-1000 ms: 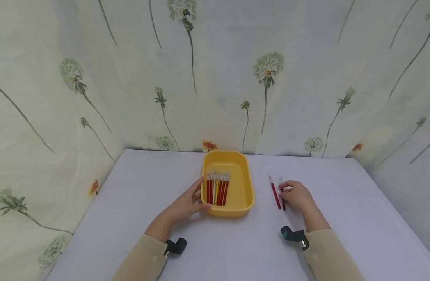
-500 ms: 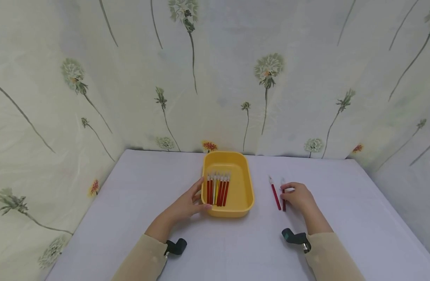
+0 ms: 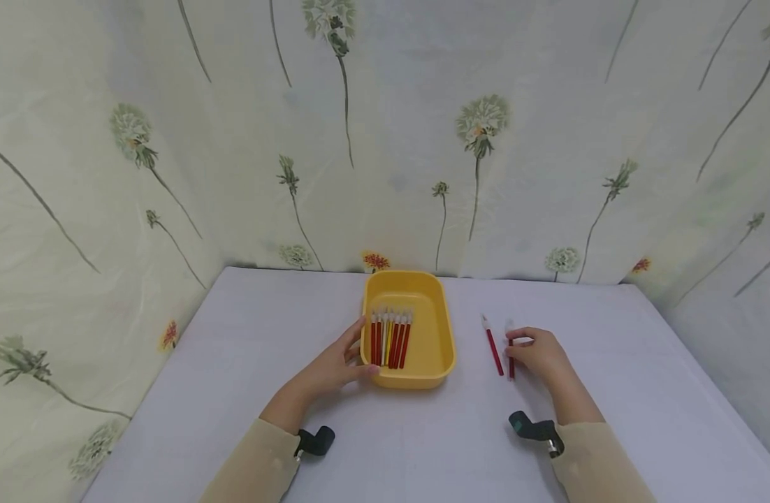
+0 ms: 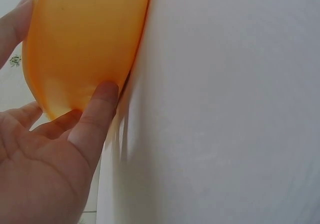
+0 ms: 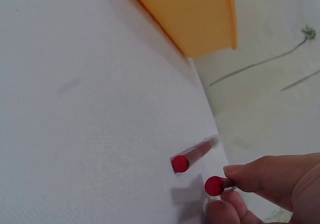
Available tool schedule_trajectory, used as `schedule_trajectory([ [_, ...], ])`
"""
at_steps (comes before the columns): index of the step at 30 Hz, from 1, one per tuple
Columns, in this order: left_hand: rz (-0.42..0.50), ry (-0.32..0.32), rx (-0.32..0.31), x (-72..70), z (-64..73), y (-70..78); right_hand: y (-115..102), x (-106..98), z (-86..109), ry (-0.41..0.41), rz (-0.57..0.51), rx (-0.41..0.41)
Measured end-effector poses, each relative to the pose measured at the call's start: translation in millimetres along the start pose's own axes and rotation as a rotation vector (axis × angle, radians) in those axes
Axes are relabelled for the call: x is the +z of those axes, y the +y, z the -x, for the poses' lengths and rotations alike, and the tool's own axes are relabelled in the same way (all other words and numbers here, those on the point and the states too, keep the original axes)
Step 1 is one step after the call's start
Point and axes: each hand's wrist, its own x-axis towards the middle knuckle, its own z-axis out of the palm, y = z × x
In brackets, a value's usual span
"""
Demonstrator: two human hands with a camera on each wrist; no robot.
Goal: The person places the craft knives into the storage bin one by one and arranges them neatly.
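Observation:
A yellow plastic tray (image 3: 423, 383) stands in the middle of the table. My left hand (image 3: 328, 369) grips its near left corner, thumb at the front rim and fingers against the outer wall, as the left wrist view shows. Several slim pens (image 3: 394, 341) with pale tips lie side by side in the tray's left half, most of them red, with a yellow and a white one among them. My right hand (image 3: 539, 354) pinches a red pen (image 5: 215, 186) between thumb and fingertips, right of the tray. Left of it lies another red pen (image 3: 494, 351), its clear tip pointing away.
A pale cloth covers the table (image 3: 284, 300). Behind and beside it hangs a curtain (image 3: 397, 140) printed with dandelions. The tray stands near the table's back edge. A dark wrist camera (image 3: 528, 425) sits below my right hand.
My right hand has shifted slightly to the right with the red pen, widening the gap to the one lying beside it. The left hand and the tray stay in place.

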Motion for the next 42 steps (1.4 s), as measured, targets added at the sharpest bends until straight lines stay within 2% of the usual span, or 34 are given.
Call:
schedule_trajectory([
  [7, 0.011, -0.005, -0.001, -0.6, 2.5, 2.6, -8.6, -5.9, 9.6, 0.002, -0.05, -0.02],
  [15, 0.021, -0.007, 0.003, 0.1, 3.0, 3.1, -22.1, -9.3, 24.9, -0.016, -0.123, -0.09],
  [24, 0.019, -0.006, 0.0, -0.1, 2.3, 1.4, -46.6, -6.2, 38.4, 0.0, -0.193, -0.106],
  [33, 0.016, -0.005, 0.007, 0.0, 1.9, 0.8, -76.0, 13.5, 45.1, -0.01, -0.326, -0.094],
  [42, 0.019, -0.008, 0.001, 0.2, 2.9, 2.2, -103.6, 41.6, 48.9, -0.095, -0.502, -0.115],
])
